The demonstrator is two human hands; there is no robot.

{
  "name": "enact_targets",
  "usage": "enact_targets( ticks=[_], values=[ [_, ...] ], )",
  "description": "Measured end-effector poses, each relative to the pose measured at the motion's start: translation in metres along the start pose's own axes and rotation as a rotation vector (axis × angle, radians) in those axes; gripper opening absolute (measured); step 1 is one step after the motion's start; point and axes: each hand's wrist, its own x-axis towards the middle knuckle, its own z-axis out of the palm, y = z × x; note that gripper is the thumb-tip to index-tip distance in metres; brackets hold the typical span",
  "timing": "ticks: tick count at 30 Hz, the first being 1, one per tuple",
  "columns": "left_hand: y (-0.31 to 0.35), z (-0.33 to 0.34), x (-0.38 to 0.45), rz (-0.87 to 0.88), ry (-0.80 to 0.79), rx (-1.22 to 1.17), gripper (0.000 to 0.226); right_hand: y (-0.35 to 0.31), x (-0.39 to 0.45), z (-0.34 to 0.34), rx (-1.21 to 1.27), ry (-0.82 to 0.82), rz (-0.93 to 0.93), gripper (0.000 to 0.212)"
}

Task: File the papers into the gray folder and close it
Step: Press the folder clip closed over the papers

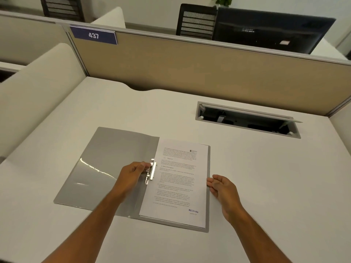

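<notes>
The gray folder (106, 160) lies open on the white desk, its cover flap spread to the left. A stack of printed papers (178, 186) rests on its right half, with a blue "RECEIVED" stamp near the bottom. A metal clip (152, 170) runs along the papers' left edge by the spine. My left hand (131, 176) pinches the lever of that clip with its fingertips. My right hand (220, 188) lies flat, fingers apart, touching the right edge of the papers and holding nothing.
An open cable tray (247, 120) is sunk into the desk behind and to the right. Beige partitions (190, 67) wall the desk at the back and left, one bearing a "437" sign (94, 35). A dark monitor (269, 31) stands beyond.
</notes>
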Motion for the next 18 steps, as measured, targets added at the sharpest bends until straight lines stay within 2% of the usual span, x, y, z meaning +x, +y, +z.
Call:
enact_targets(
  ticks=[9, 14, 18],
  values=[
    [-0.011, -0.006, -0.007, 0.059, -0.104, 0.086, 0.025, 0.0, -0.002, 0.001, -0.005, 0.009, -0.018, 0.029],
    [-0.019, 0.003, -0.008, 0.06, 0.02, 0.187, 0.04, 0.003, 0.0, 0.002, -0.011, 0.019, -0.027, 0.03],
    [-0.026, 0.005, -0.006, 0.083, 0.019, 0.307, 0.045, 0.005, 0.001, 0.003, -0.039, 0.03, -0.031, 0.029]
  ],
)
